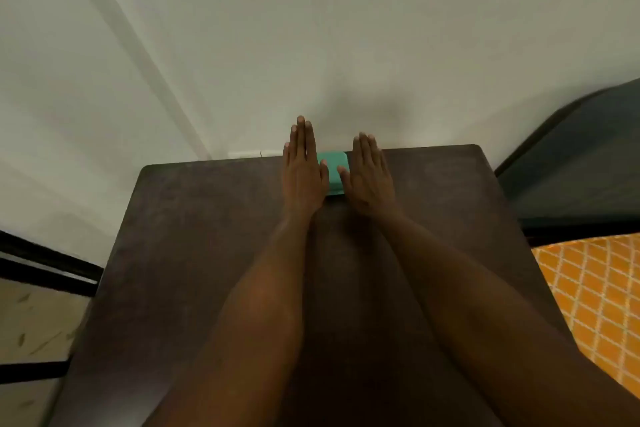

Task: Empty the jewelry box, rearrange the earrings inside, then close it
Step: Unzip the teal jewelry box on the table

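A small teal jewelry box [334, 170] sits shut near the far edge of a dark brown table [194, 236]. My left hand [303, 173] lies flat, fingers straight and together, just left of the box and over its left edge. My right hand [369, 177] lies flat the same way at the box's right side. Both thumbs reach onto the lid. Neither hand grips anything. No earrings show.
A pale wall rises right behind the table's far edge. A bed with an orange diamond-patterned cover [595, 302] and a dark headboard [581, 163] stands to the right. At the left a black rail [45, 263] crosses above a light floor.
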